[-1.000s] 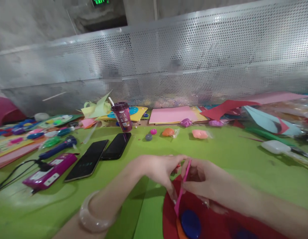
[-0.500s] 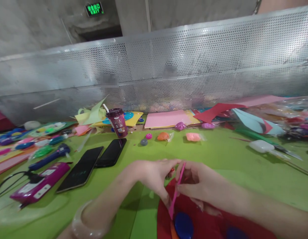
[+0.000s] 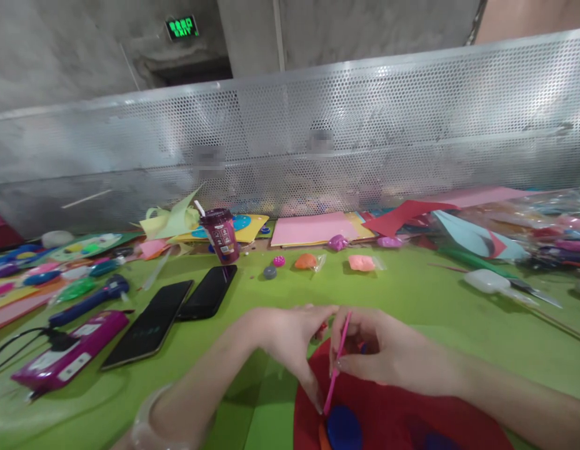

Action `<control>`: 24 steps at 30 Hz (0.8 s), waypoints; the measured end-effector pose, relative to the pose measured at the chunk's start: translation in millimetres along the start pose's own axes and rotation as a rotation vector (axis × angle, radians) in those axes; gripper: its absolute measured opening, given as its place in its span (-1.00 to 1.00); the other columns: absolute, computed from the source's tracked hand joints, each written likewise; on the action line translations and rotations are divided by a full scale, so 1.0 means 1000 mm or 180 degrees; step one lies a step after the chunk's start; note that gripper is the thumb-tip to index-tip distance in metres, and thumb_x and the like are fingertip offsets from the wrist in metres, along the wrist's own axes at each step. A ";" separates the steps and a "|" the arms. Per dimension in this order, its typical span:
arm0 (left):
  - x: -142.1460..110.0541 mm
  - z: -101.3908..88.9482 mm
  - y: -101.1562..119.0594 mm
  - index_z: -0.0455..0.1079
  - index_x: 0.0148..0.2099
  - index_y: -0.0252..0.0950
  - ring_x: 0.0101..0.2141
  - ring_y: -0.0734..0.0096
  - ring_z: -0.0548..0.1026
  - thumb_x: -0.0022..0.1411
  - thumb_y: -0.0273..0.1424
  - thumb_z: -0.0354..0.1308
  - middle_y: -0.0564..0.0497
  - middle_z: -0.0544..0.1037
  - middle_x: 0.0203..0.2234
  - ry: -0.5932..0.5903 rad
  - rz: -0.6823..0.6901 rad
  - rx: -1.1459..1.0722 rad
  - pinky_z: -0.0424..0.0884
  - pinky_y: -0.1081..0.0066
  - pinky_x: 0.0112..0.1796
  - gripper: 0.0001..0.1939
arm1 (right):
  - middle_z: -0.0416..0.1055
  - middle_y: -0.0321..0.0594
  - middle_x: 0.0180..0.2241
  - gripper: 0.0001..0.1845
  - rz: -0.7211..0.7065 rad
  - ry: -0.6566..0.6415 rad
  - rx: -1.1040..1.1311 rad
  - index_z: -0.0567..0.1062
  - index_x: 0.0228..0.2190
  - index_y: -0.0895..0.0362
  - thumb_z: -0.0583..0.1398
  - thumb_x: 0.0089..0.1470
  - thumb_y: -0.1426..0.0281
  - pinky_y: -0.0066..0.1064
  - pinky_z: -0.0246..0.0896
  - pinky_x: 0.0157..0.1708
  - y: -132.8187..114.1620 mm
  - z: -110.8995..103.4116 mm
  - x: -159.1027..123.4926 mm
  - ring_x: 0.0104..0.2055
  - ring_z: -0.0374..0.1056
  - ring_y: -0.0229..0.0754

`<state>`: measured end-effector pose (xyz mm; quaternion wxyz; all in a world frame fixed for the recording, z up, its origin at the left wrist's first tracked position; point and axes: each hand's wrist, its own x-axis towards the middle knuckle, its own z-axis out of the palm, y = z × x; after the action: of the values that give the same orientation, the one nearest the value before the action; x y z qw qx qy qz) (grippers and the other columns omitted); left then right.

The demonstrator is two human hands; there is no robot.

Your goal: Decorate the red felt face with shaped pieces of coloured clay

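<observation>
While R hand (image 3: 386, 353) clamps pink tool (image 3: 332, 387) over red sheet (image 3: 388, 409), L hand (image 3: 287, 337) spread apart; thumb nr tip

Pink tool (image 3: 337, 365) turned edge-on, blue spot (image 3: 364, 347) uncovered

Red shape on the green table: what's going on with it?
A person's right hand holds a thin pink stick slantwise over the red shape, its lower end beside a blue disc. The left hand is there too, thumb close to that end. A lidded cup stands farther back.
</observation>
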<state>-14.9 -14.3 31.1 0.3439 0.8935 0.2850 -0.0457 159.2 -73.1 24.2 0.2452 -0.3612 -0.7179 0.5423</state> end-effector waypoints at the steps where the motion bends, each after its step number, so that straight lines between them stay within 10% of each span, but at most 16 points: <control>1: 0.000 0.000 0.000 0.01 0.23 -0.12 0.05 -0.04 0.24 -0.49 -0.16 0.42 -0.05 0.31 0.04 -0.0026 -0.0017 0.0010 0.19 0.06 0.03 0.17 | 0.36 -0.33 -0.38 -0.91 -0.0056 -0.0043 0.0007 0.33 -0.38 0.14 0.13 -0.03 0.48 -0.50 0.15 -0.40 0.001 0.000 0.000 -0.38 0.27 -0.33; 24: -0.002 0.007 0.006 -0.15 0.30 -0.24 0.10 -0.20 0.17 -0.44 -0.11 0.37 -0.25 0.16 0.15 -0.0059 -0.0540 0.0346 0.17 0.00 0.03 0.26 | 0.21 -0.47 -0.61 -0.82 0.0264 0.0760 0.0685 0.27 -0.44 0.15 0.21 -0.05 0.41 -0.63 -0.15 -0.72 0.002 -0.018 -0.002 -0.65 -0.01 -0.48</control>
<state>-12.4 -23.3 29.6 0.2925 0.8830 0.3536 -0.0983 174.2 -63.2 27.6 0.3434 -0.4241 -0.6059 0.5789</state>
